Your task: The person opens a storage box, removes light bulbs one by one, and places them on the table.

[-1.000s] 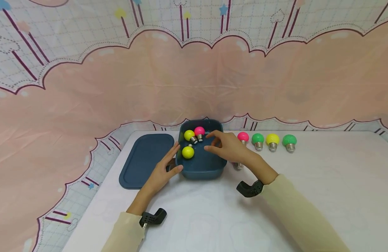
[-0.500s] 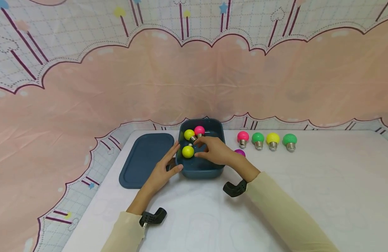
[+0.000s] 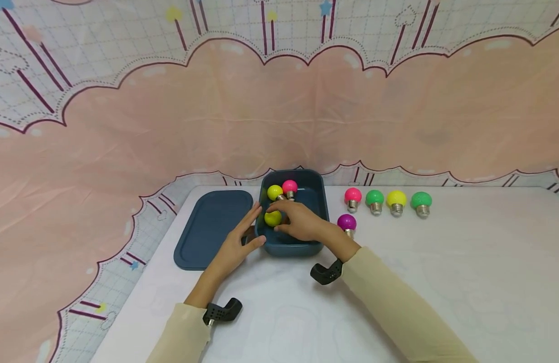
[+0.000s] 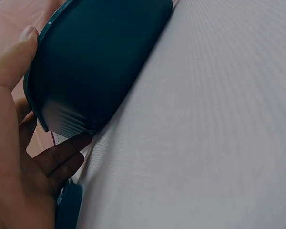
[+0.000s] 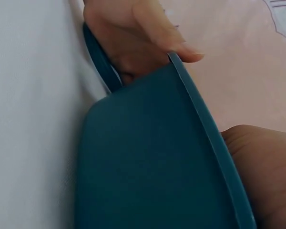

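A dark blue plastic box (image 3: 294, 250) stands on the white table. Inside, my right hand (image 3: 302, 222) has thumb and index finger around a yellow light bulb (image 3: 272, 220) near the left wall. Behind it in the box lie another yellow bulb (image 3: 274, 192) and a pink bulb (image 3: 290, 186). My left hand (image 3: 234, 248) rests against the box's left side, fingers spread; the left wrist view shows its fingertips on the box wall (image 4: 100, 57) and the thumb at the rim. In the right wrist view, the box wall (image 5: 143, 152) hides the right fingertips.
A flat dark blue lid (image 3: 211, 229) lies left of the box. To the right stand a pink bulb (image 3: 353, 195), a green bulb (image 3: 375, 197), a yellow bulb (image 3: 396, 197) and another green bulb (image 3: 421, 200) in a row, with a purple bulb (image 3: 347, 223) in front.
My right hand has moved left and down inside the box, its fingers coming around the front yellow bulb. The purple bulb has come into view from behind the forearm. The left hand stays put.
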Demonstrator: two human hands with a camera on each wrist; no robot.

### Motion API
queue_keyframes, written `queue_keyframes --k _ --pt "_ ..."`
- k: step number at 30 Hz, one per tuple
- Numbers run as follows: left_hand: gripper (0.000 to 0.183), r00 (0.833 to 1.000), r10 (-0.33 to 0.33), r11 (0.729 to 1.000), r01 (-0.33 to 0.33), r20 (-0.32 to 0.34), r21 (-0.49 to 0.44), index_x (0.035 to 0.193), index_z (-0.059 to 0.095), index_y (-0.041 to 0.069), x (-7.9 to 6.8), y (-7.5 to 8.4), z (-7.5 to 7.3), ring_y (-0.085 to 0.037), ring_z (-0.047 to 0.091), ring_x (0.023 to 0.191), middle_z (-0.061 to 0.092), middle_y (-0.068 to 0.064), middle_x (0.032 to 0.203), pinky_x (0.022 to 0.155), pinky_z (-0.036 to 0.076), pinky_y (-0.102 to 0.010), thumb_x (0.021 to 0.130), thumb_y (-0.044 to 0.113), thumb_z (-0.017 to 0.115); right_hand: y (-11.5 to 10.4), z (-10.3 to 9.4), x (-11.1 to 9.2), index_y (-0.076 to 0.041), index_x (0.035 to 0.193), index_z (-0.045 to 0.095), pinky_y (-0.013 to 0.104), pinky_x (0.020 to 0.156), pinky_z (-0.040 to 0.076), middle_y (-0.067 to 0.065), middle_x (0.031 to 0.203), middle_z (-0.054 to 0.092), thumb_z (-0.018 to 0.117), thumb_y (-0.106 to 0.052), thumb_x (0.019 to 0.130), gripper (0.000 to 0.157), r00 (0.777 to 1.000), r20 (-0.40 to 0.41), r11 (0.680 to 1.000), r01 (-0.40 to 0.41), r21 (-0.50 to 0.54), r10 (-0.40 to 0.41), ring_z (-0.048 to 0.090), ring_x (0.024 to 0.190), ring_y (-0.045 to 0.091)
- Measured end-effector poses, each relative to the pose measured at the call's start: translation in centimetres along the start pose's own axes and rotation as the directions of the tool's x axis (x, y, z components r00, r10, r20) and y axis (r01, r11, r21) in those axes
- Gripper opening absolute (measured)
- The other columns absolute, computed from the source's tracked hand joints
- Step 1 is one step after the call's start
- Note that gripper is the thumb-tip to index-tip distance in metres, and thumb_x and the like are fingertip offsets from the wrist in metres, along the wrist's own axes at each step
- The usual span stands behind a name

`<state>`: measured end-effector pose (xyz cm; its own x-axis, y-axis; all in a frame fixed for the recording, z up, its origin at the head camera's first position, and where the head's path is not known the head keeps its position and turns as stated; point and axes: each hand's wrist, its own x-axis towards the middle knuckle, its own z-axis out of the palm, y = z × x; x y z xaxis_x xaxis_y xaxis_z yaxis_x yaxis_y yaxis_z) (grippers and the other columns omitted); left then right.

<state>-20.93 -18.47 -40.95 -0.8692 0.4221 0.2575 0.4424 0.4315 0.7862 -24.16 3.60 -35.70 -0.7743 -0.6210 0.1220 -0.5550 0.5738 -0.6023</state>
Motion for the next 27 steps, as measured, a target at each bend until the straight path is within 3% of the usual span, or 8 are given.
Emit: queue_keyframes --k 6,8,11,14,19,27 --pt "0.068 1.0 -0.002 1.0 0.003 0.015 -0.016 0.153 0.025 0.014 -0.4 3.0 -0.5 -0.038 0.046 0.125 0.013 -0.006 0.159 0.103 0.031 -0.059 0.095 0.015 0.06 0.0 0.3 0.3 -0.009 0.136 0.053 0.04 0.099 0.043 0.009 0.142 0.048 0.068 -0.01 0.089 0.049 1.0 0.02 1.0 -0.017 -0.005 0.017 0.052 0.12 0.026" --pt "0.067 1.0 0.003 1.0 -0.002 0.018 -0.014 0.152 0.025 0.011 -0.6 3.8 -0.7 -0.038 0.047 0.124 0.014 -0.01 0.159 0.102 0.033 -0.058 0.095 0.018 0.06 0.1 0.3 0.4 -0.008 0.136 0.053 0.041 0.102 0.04 0.01 0.143 0.047 0.068 -0.009 0.089 0.049 0.999 0.028 1.0 -0.016 -0.013 0.016 0.049 0.124 0.027" --pt "0.067 1.0 0.004 1.0 -0.003 0.018 -0.011 0.152 0.026 0.011 -0.5 3.9 -0.7 -0.039 0.048 0.123 0.015 -0.01 0.158 0.101 0.033 -0.058 0.095 0.015 0.06 0.3 0.4 0.5 -0.008 0.135 0.054 0.044 0.106 0.035 0.01 0.143 0.046 0.067 -0.007 0.089 0.047 0.999 0.034 1.0 -0.01 -0.02 0.011 0.043 0.13 0.028" --pt "0.067 1.0 0.009 1.0 -0.009 0.013 -0.023 0.152 0.026 0.012 -0.3 3.0 -0.5 -0.039 0.048 0.122 0.014 -0.008 0.159 0.101 0.033 -0.059 0.094 0.014 0.06 0.5 0.3 0.6 -0.009 0.132 0.057 0.046 0.107 0.032 0.011 0.142 0.048 0.066 -0.004 0.089 0.044 1.0 0.026 1.0 -0.001 -0.029 0.002 0.042 0.131 0.028" --pt "0.069 1.0 0.015 1.0 -0.015 -0.002 -0.021 0.153 0.025 0.022 0.1 0.3 0.0 -0.034 0.049 0.122 0.013 0.002 0.159 0.101 0.033 -0.059 0.094 0.018 0.061 0.7 0.1 0.8 -0.011 0.128 0.062 0.048 0.106 0.033 0.011 0.139 0.05 0.063 0.001 0.089 0.041 1.0 0.027 0.999 0.0 -0.053 0.001 0.041 0.132 0.029" --pt "0.068 1.0 0.026 1.0 -0.026 -0.006 -0.016 0.152 0.026 0.032 0.1 -0.4 0.1 -0.027 0.048 0.125 0.014 0.01 0.158 0.103 0.034 -0.056 0.094 0.03 0.062 0.4 -0.4 1.0 -0.017 0.128 0.063 0.053 0.104 0.034 0.008 0.137 0.051 0.064 0.0 0.088 0.044 0.996 0.074 0.992 -0.037 -0.123 0.046 0.044 0.128 0.029"
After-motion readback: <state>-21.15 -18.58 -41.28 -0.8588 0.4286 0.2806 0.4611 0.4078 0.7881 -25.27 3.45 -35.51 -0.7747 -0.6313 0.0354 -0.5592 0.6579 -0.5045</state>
